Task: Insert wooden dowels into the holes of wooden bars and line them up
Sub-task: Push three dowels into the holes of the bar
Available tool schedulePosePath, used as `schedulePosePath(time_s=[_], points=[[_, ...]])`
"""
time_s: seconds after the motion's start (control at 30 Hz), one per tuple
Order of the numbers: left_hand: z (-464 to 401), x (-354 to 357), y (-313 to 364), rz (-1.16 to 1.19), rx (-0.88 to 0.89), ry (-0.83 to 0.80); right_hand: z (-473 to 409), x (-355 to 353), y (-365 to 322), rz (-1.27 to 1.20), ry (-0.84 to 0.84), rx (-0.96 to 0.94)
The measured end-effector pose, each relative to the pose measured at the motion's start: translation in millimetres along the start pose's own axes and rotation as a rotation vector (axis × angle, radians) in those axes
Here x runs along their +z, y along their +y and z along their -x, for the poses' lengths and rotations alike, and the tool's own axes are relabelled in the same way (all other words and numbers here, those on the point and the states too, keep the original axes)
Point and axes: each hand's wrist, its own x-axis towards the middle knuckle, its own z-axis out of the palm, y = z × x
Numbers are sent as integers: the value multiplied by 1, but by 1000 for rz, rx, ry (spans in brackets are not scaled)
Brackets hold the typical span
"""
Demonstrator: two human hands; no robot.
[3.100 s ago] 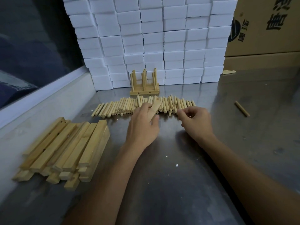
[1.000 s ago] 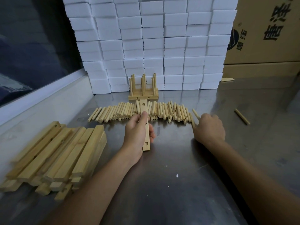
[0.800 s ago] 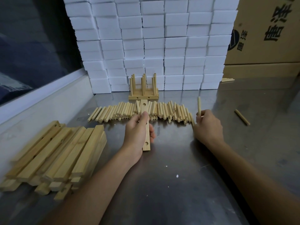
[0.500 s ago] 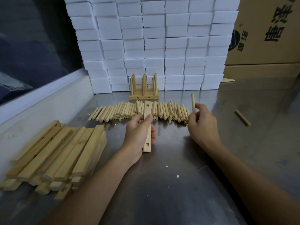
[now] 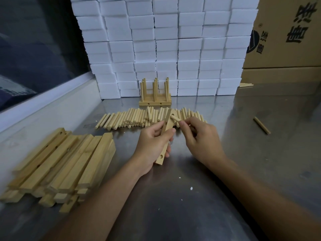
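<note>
My left hand (image 5: 152, 146) grips a wooden bar (image 5: 163, 153) tilted up off the steel table, with one hole showing near its lower end. My right hand (image 5: 201, 136) pinches a short wooden dowel (image 5: 175, 118) whose tip sits at a hole near the bar's upper end. Behind both hands lies a row of loose dowels (image 5: 132, 117). Farther back, finished bars with upright dowels (image 5: 155, 96) stand against the white blocks. A stack of plain bars (image 5: 60, 164) lies at the left.
A wall of white foam blocks (image 5: 165, 46) closes the back. Cardboard boxes (image 5: 286, 35) stand at the back right. One stray dowel (image 5: 261, 125) lies on the table at right. A raised ledge (image 5: 43, 108) runs along the left side.
My right hand picked a dowel from the row, carried it left and brought its tip to the bar's upper hole. My left hand raised and tilted the bar.
</note>
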Motion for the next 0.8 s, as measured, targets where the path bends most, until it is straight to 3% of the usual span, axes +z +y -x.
schedulePosePath(time_s=[0.27,0.57,0.8], points=[[0,0,-2,-36,7,19,-1,-6,0,24,35,-22],[3,6,-4,-224,95,93,-5,-18,-3,335,130,-177],[4,6,-3,-267,105,72,-1,-17,-5,381,125,-237]])
